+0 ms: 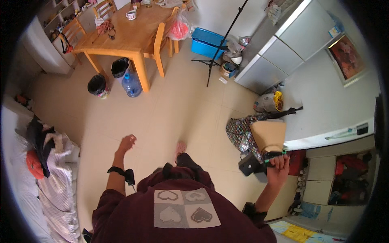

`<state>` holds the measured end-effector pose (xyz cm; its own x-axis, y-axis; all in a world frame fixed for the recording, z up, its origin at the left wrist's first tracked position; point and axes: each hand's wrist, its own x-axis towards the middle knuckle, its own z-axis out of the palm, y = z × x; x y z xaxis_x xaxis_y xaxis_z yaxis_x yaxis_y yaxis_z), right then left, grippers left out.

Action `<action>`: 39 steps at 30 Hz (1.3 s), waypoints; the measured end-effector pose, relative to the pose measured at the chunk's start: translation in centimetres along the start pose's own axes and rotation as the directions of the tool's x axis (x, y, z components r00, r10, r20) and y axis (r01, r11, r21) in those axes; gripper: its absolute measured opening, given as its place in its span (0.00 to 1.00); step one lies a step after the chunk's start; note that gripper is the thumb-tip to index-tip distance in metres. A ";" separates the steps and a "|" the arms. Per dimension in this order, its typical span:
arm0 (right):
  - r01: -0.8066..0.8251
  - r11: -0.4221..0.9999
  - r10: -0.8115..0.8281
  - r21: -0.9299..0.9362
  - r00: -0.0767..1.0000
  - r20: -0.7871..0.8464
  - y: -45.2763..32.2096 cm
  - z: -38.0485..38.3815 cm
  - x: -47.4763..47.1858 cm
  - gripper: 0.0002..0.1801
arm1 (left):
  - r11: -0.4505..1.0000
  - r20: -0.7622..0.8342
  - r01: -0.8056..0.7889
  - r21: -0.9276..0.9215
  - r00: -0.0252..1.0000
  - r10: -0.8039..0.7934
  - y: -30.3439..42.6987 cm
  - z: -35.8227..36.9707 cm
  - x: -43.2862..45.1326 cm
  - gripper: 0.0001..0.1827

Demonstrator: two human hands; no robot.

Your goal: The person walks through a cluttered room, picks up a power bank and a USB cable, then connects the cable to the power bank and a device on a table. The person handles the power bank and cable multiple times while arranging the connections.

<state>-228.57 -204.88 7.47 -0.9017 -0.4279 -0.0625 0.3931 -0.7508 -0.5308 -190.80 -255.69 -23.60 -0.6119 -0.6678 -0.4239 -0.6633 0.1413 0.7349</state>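
Observation:
My left hand (127, 143) hangs over the tiled floor (152, 115), fingers loosely curled, with nothing seen in it. On that forearm is a black strap with a small black device (129, 177). Out to the right, my right hand (278, 169) has its fingers bent around a small dark object with green edges (272, 155); what it is I cannot tell. Beyond this hand stand a cardboard box (269, 133) and a patterned, shiny bag or cloth (240, 132). A black box (249, 164) lies just left of the hand. One foot in a pink slipper (180, 148) shows ahead of my body.
A wooden table (121, 36) with chairs stands ahead left, with lined bins (98, 85) and a water bottle (131, 86) beside it. A black tripod (212, 62) stands before a blue storage box (206, 42). A grey refrigerator (273, 57) is at right, a covered sofa (57, 188) at left.

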 end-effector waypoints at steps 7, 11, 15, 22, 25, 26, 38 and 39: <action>-0.166 0.984 0.177 -0.070 0.964 0.197 11.9 11.9 31.8 0.12 | 0.908 0.086 0.343 -0.240 0.939 -0.332 3.6 -5.4 13.0 0.14; -0.217 0.955 0.256 -0.204 0.948 0.190 20.0 16.7 47.4 0.13 | 0.764 0.084 0.475 -0.436 0.867 -0.491 5.5 -9.1 21.7 0.13; -0.293 0.934 0.327 -0.206 0.931 0.162 27.7 20.5 60.7 0.14 | 0.785 0.117 0.420 -0.455 0.902 -0.415 11.9 -12.1 38.3 0.13; -0.439 0.875 0.432 -0.202 0.898 -0.082 40.5 19.5 81.7 0.14 | 0.957 0.256 -0.006 -0.290 0.963 0.083 33.5 -10.9 72.2 0.20; -0.467 0.864 0.420 -0.186 0.874 -0.244 44.5 17.1 89.8 0.15 | 0.946 0.287 -0.080 -0.313 0.942 0.175 45.2 -9.4 84.4 0.19; -0.494 0.854 0.444 -0.165 0.856 -0.263 45.3 16.3 92.8 0.14 | 0.947 0.304 -0.068 -0.314 0.938 0.168 48.7 -9.0 87.9 0.19; -0.600 0.800 0.494 -0.021 0.677 -0.545 51.7 10.8 117.3 0.14 | 0.546 0.335 0.361 -0.756 0.930 -0.151 61.2 1.9 121.9 0.14; -0.608 0.794 0.489 -0.005 0.643 -0.590 51.7 10.6 118.7 0.14 | 0.472 0.339 0.375 -0.798 0.927 -0.163 60.7 2.9 124.4 0.13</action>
<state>-313.41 -299.83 -18.44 -0.4939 -0.3449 -0.7982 0.8594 -0.3330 -0.3879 -308.43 -328.08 -33.22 -0.6051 -0.3938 -0.6920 -0.1992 -0.7666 0.6105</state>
